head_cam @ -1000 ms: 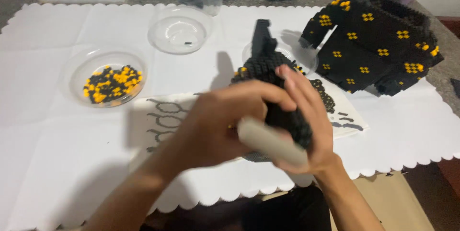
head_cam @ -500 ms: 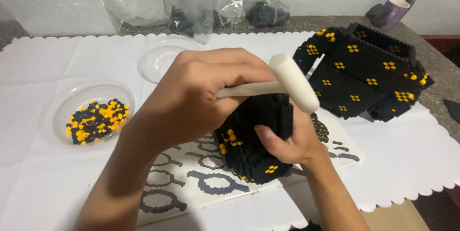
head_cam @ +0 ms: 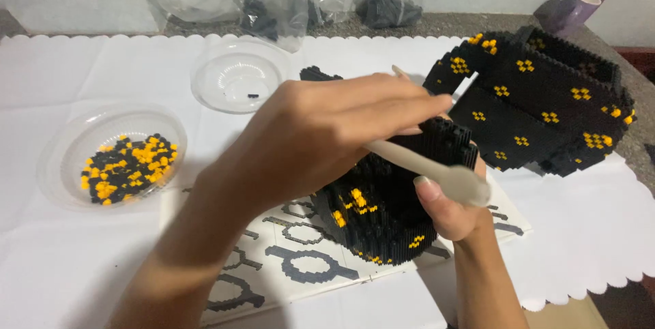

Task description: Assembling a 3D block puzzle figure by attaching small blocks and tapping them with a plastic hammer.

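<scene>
White scalloped cover on desk (head_cam: 82,70). Left hand (head_cam: 321,131) grips a pale stick tool (head_cam: 443,175), long axis slanting down-right over the black-and-yellow brick model (head_cam: 389,213). Right hand (head_cam: 450,210) closed on the model's right side, directly below the tool. Dish (head_cam: 61,148) left holds loose black and yellow bricks; clear dish (head_cam: 205,73) nearly bare. Bigger block build (head_cam: 539,104) sits right.

A home hobby table: a scalloped white cloth (head_cam: 82,63) over a speckled counter (head_cam: 464,23), plastic bags (head_cam: 273,2) along the far wall, a purple mug (head_cam: 580,7) far right.
</scene>
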